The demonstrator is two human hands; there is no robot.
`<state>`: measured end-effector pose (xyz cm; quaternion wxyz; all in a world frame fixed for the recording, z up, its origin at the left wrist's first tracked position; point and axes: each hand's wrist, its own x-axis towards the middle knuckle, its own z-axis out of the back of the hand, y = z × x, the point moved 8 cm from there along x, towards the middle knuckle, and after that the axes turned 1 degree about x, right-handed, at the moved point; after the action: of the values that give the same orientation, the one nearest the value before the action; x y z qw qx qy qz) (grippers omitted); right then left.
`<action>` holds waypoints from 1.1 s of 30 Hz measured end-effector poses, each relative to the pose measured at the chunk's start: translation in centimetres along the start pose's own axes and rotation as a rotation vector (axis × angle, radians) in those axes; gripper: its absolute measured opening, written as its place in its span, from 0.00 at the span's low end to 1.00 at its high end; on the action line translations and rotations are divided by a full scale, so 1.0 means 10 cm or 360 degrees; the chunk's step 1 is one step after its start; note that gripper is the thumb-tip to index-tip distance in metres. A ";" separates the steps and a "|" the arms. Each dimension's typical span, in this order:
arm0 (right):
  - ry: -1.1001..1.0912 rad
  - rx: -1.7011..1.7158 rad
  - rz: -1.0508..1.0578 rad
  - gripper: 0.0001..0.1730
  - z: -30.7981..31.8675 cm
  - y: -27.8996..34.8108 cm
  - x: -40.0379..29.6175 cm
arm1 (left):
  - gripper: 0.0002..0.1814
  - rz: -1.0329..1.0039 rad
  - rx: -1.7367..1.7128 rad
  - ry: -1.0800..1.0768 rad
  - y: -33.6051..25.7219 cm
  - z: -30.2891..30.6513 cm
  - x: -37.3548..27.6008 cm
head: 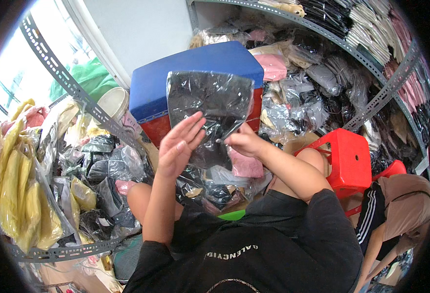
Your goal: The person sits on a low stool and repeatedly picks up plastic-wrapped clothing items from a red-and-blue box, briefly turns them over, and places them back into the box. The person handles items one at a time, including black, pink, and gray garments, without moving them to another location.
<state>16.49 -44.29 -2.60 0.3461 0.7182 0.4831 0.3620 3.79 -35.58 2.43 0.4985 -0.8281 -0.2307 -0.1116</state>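
Note:
A clear plastic bag with dark folded fabric inside (211, 99) is held up in front of me. My right hand (246, 141) pinches its lower right edge between thumb and fingers. In front of the bag's lower left part is my left hand (180, 144), fingers extended and palm partly turned to the camera. It grips nothing; whether its fingertips touch the plastic I cannot tell. Between my knees lies a pile of bagged garments (218, 186), among them a pink bagged piece (246, 163). Part of something green (233, 215) shows under that pile.
Behind the bag stands a blue-topped red box (196, 55). Metal shelving (368, 55) packed with bagged clothes curves along the right, another loaded rack (68, 252) along the left. A red plastic stool (350, 161) is by my right knee. Another person (409, 205) bends over at far right.

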 end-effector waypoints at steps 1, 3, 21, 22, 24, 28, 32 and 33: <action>0.0072 0.0331 0.0028 0.39 0.00 0.05 0.02 | 0.27 -0.0135 0.0115 -0.0173 -0.10 0.12 -0.01; 0.0145 0.0465 0.0064 0.41 0.06 0.17 0.04 | 0.20 -0.0417 0.0883 -0.0661 -0.23 0.64 -0.18; 0.0223 0.0651 0.0086 0.41 0.34 0.50 0.03 | 0.19 -0.0172 0.0702 -0.0900 -0.09 0.79 -0.21; 0.0268 0.0661 0.0084 0.37 0.30 0.53 0.04 | 0.20 -0.0195 0.0786 -0.0951 -0.12 0.83 -0.22; 0.0137 0.0575 0.0064 0.33 0.30 0.56 0.05 | 0.19 -0.0218 0.0915 -0.0978 -0.15 0.81 -0.23; -0.0268 0.0245 0.0040 0.22 0.50 0.52 0.05 | 0.19 -0.0215 0.1026 -0.0963 -0.17 0.72 -0.22; -0.0440 0.0021 0.0317 0.22 0.40 0.67 -0.03 | 0.18 -0.0115 0.0967 -0.0849 -0.07 0.87 -0.21; -0.0417 -0.0031 0.0384 0.22 0.41 0.71 -0.05 | 0.18 -0.0014 0.0964 -0.0799 -0.02 0.91 -0.22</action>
<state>23.05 -47.42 1.28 0.3671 0.8086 0.3405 0.3090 1.35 -28.10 -2.65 0.6479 -0.6441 -0.3715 0.1653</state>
